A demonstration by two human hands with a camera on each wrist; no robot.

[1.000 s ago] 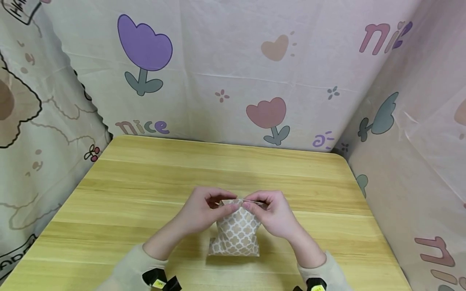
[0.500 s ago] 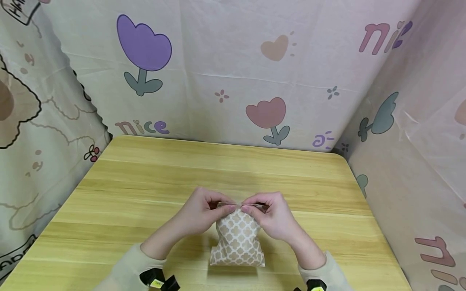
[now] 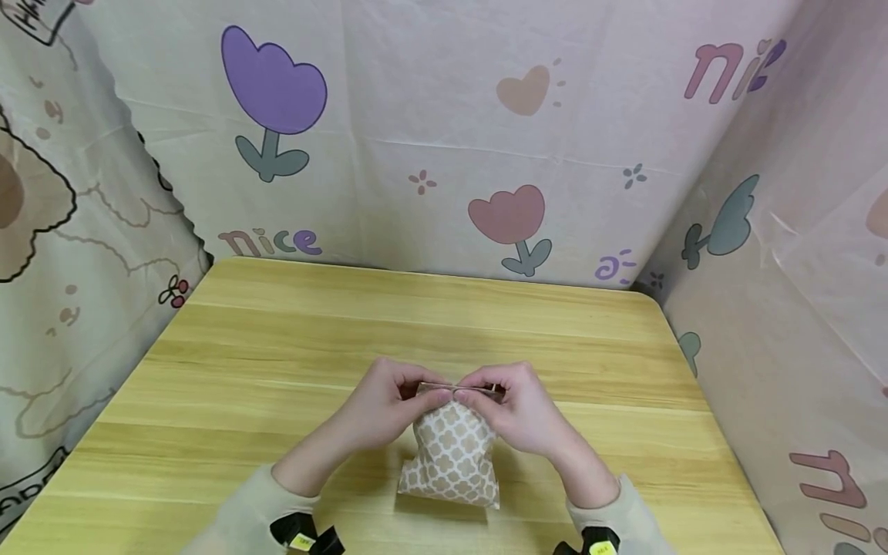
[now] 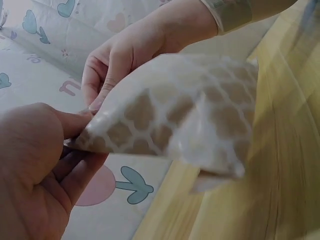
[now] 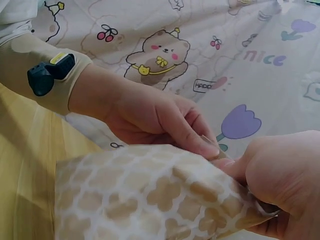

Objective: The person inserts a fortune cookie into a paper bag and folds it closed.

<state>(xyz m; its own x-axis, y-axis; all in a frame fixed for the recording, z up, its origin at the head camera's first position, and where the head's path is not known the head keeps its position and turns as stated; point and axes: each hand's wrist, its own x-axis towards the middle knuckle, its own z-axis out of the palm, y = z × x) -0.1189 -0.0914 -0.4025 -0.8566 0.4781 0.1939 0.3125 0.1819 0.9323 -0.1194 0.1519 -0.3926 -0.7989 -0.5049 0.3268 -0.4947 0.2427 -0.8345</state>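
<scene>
A tan paper bag (image 3: 454,455) with a white lattice pattern hangs upright over the table, its bottom pointing toward the near edge. My left hand (image 3: 388,401) pinches the left part of its top edge between thumb and fingers. The right hand (image 3: 523,408) pinches the same edge on the right, and the two thumbs nearly meet in the middle. In the left wrist view the bag (image 4: 175,110) looks bulged. Creases cross the bag (image 5: 150,195) in the right wrist view. What is inside cannot be seen.
The wooden table (image 3: 277,331) spreads around the hands. A printed curtain (image 3: 388,92) with flowers and hearts stands behind it and along both sides. Black wrist devices (image 3: 305,533) sit on the sleeves.
The bag's bottom has swung toward the near edge and its top edge has tilted and levelled a little. Both hands keep their pinch and have shifted only slightly.
</scene>
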